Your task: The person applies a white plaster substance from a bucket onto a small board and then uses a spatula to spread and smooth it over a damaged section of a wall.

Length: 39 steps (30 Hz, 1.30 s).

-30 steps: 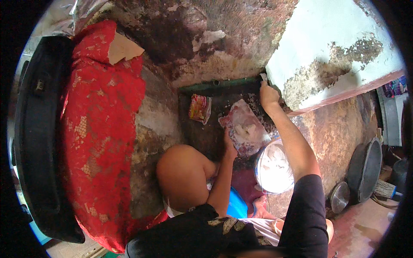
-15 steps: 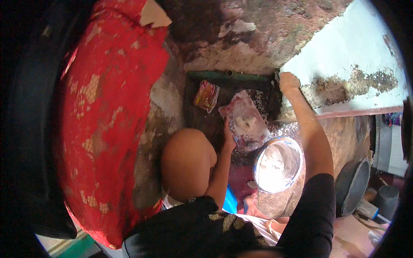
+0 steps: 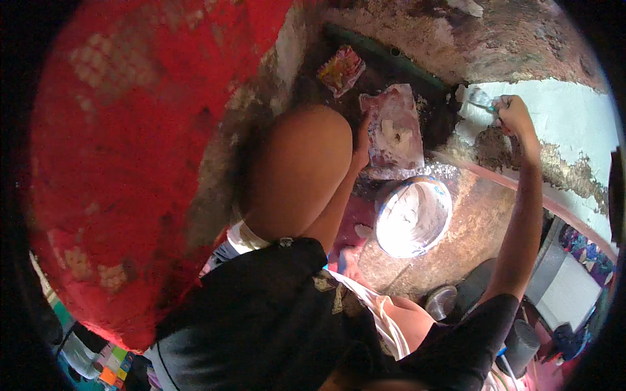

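Observation:
My right hand (image 3: 515,116) is closed round the teal handle of a putty knife (image 3: 481,99). Its blade lies against white filler on the low wall (image 3: 567,114) at the right, near the inner corner. Below the white coat, rough dark wall shows through. With my left hand (image 3: 362,144) I grip the left edge of a flat pinkish board (image 3: 395,107) smeared with white paste. A lump of putty (image 3: 393,137) sits mid-board. Just below the board stands a round bucket (image 3: 424,242) holding white paste, brightly lit.
A crumpled red and yellow packet (image 3: 341,70) lies in the corner beyond my bent knee (image 3: 293,169). Close on the left rises a peeling red surface (image 3: 143,163). Dark tubs (image 3: 521,339) and a small round metal container (image 3: 441,301) stand at the lower right.
My view has turned and shifted. My right hand has moved rightward along the wall, and the putty knife's blade now shows. My left hand still holds the board.

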Tool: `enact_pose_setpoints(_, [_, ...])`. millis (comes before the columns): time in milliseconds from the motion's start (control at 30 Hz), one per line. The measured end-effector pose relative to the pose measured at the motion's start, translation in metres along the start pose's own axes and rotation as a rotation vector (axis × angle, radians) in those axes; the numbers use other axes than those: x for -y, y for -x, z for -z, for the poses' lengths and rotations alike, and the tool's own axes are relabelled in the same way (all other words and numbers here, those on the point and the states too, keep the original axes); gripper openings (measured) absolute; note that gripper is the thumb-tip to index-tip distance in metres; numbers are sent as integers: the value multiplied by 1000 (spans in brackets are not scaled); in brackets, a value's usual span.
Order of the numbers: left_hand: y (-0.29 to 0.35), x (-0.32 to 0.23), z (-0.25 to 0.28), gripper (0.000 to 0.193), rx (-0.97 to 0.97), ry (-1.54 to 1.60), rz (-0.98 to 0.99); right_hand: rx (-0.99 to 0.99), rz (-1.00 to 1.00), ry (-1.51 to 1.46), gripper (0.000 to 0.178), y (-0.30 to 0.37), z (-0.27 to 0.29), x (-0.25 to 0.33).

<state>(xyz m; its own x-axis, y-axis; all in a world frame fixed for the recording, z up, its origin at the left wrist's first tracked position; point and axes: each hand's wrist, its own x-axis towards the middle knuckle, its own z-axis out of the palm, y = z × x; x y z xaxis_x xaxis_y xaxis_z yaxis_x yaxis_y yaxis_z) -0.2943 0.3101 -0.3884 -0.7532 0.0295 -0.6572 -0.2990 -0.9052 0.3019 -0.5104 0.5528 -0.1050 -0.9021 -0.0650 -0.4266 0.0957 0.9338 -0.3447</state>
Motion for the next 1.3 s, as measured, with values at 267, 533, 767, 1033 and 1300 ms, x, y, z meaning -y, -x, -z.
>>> enact_pose_setpoints(267, [21,-14,-31,57,-78,-95,-19,-71,9,480,22,-40,-88,-7])
enact_pose_setpoints(533, [8,-1,-23,55,-190,-199,-71,-102,87,663,24,-41,-70,3])
enact_pose_setpoints(767, [-16,8,7,55,-287,-326,-139,-180,-118,741,27,-57,-60,15])
enact_pose_setpoints(1033, [-7,12,10,56,-140,-291,-211,-230,-32,778,23,-36,-36,40])
enact_pose_setpoints(1300, [-3,-6,-9,55,-84,-126,20,-100,-9,887,26,-34,1,56])
